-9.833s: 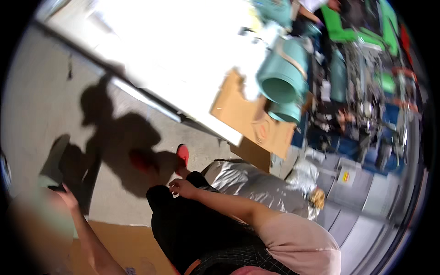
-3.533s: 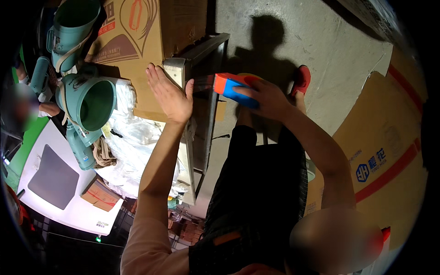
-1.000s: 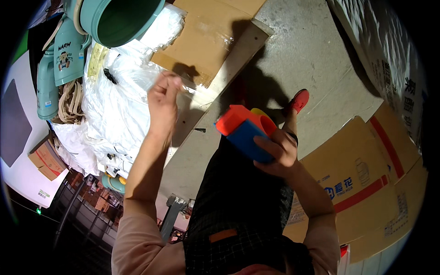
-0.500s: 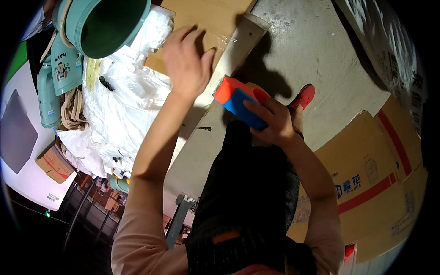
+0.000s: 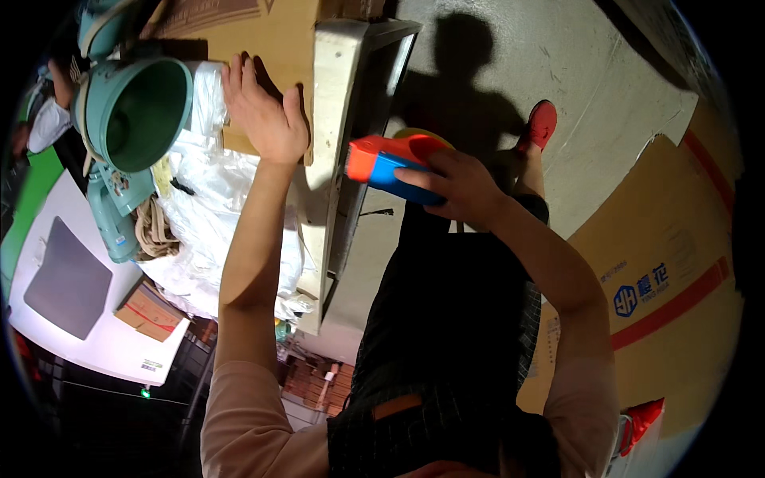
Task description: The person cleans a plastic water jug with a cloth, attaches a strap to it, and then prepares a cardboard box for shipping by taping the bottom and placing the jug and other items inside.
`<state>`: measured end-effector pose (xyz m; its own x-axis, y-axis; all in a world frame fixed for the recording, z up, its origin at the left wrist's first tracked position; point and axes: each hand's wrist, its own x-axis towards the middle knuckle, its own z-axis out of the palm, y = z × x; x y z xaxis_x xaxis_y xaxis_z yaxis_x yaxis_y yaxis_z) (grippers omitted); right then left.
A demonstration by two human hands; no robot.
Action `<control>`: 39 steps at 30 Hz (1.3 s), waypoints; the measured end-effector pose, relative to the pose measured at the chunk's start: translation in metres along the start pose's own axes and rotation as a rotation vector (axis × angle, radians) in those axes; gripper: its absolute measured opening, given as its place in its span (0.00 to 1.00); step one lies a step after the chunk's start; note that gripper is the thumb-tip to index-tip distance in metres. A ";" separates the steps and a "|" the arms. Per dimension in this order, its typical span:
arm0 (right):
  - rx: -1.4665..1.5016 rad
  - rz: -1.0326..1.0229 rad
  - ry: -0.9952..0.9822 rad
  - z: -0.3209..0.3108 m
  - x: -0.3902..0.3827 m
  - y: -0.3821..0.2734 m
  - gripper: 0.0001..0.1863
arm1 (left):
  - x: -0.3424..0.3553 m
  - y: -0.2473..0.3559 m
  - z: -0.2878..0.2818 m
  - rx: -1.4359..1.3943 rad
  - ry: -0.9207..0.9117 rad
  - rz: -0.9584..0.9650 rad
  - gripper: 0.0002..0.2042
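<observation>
My left hand (image 5: 267, 119) is open, its fingers stretched and thumb apart. It lies on or just over the top of a brown cardboard box (image 5: 288, 40); whether it presses on the box I cannot tell. In my right hand (image 5: 466, 185) is a red and blue tape dispenser (image 5: 386, 166), its toothed front end pointing left toward the box. Part of a yellow round shape shows behind the dispenser. White plastic bags (image 5: 215, 199) lie crumpled beside my left forearm.
A green bucket (image 5: 97, 111) with a pale handle lies tipped at the left, near tan cords (image 5: 153, 227). The pale table edge (image 5: 331, 95) runs beside the box. Large cardboard cartons (image 5: 637, 231) stand at the right. Another person's arm (image 5: 60, 84) shows far left.
My view has shifted, so the table and box show farther left. The tape dispenser has turned more level. My left hand stays open by the box.
</observation>
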<state>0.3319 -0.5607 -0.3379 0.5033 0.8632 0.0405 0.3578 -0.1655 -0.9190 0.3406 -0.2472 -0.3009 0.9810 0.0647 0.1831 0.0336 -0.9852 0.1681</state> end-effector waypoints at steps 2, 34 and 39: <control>-0.032 0.025 -0.050 -0.007 -0.021 0.010 0.46 | -0.008 0.013 -0.001 -0.029 -0.068 0.035 0.34; -0.056 0.183 -0.034 0.057 0.049 0.045 0.38 | -0.039 0.057 -0.004 0.033 -0.386 0.102 0.41; 0.085 0.159 0.139 0.065 0.051 0.048 0.32 | -0.038 0.062 -0.004 0.063 -0.372 0.061 0.42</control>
<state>0.3233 -0.4938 -0.4053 0.6534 0.7547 -0.0593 0.2005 -0.2481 -0.9478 0.3046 -0.3099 -0.2933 0.9836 -0.0448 -0.1749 -0.0264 -0.9940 0.1061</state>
